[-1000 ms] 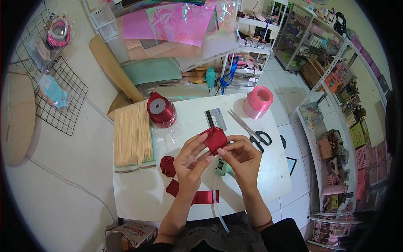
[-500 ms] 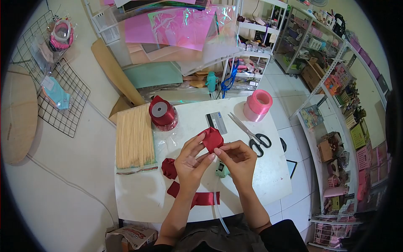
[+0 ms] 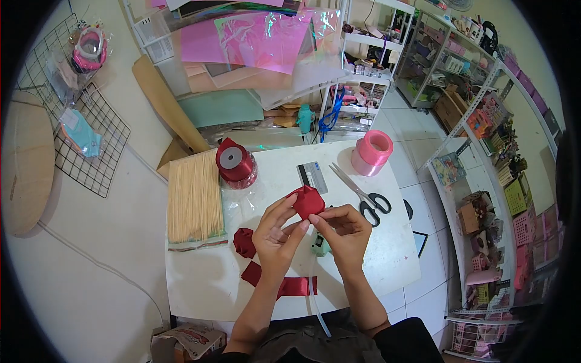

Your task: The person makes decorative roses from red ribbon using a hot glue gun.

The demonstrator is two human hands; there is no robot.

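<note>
Both my hands pinch a folded dark red satin ribbon piece (image 3: 310, 202), held up over the middle of the white table. My left hand (image 3: 275, 230) grips its left side and lower edge between thumb and fingers. At its lower right, the thumb and fingers of my right hand (image 3: 345, 233) are closed on it. A folded red ribbon flower (image 3: 244, 242) lies just left of my left hand. Cut red ribbon strips (image 3: 296, 286) lie under my forearms. Partly hidden behind my right hand is a mint green glue gun (image 3: 319, 244), with a clear glue stick (image 3: 315, 302) trailing from it.
Black-handled scissors (image 3: 363, 195) and a grey card (image 3: 311, 176) lie beyond my hands. Pink ribbon rolls (image 3: 372, 153) stand at the back right. A red ribbon spool (image 3: 235, 162) and a bundle of thin wooden sticks (image 3: 195, 202) sit at the left of the table (image 3: 206, 284).
The hands and the red ribbon piece have shifted very slightly right. Both hands keep their pinch on it, and its folds show at a slightly different angle.
</note>
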